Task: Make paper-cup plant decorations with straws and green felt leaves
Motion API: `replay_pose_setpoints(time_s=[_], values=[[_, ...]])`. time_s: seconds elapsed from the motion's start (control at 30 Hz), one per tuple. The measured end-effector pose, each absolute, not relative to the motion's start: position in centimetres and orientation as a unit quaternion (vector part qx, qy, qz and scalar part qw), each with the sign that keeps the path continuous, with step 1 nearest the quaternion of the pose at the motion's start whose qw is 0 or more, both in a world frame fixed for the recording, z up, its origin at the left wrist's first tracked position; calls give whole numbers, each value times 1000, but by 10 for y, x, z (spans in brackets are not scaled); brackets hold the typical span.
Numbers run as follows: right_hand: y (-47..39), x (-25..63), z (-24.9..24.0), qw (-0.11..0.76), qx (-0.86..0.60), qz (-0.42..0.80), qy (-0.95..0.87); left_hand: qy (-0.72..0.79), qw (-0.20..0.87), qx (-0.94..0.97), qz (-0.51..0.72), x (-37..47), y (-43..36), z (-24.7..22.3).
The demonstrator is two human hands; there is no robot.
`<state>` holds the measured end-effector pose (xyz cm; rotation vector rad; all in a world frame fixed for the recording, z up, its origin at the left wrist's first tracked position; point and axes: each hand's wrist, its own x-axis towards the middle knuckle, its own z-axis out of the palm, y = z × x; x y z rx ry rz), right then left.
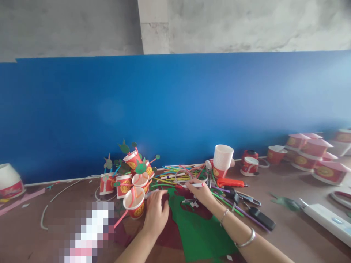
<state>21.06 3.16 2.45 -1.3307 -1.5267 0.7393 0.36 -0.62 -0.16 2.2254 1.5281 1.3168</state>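
My right hand (201, 191), with bracelets on its wrist, pinches a white marker (196, 185) with red ends above the green paper (192, 233). Flat on the table, my left hand (157, 212) has its fingers stretched out and the thumb apart. Just left of it stands a red-and-white paper cup (134, 204) with a pink straw sticking out. Behind that cup, more paper cups (124, 184) with straws and green paper leaves are grouped together. Beyond my hands lies a heap of colourful straws (175, 175). Small scraps (194, 204) rest near the right hand.
A stack of white cups (223, 160) stands behind an orange utility knife (231, 182). Right of my arm lie a black key fob (261, 216) and a white glue gun (326, 219). Cups with pink paper tops (315, 148) fill the far right. A blue wall panel (175, 109) backs the table.
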Motion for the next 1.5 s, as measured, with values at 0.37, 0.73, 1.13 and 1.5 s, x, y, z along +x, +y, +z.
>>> replay_pose_setpoints(time_s=[0.37,0.73,1.13,1.5], values=[[27,203,23,410,-484,278,-721,510,68,742,430,5,-5,-2],[23,201,21,307,-408,156,-845,514,57,744,423,6,-6,-2],[30,205,24,375,-473,310,-735,519,73,742,418,6,-7,-2],[22,210,55,327,-525,177,-765,516,89,743,418,5,-7,0]])
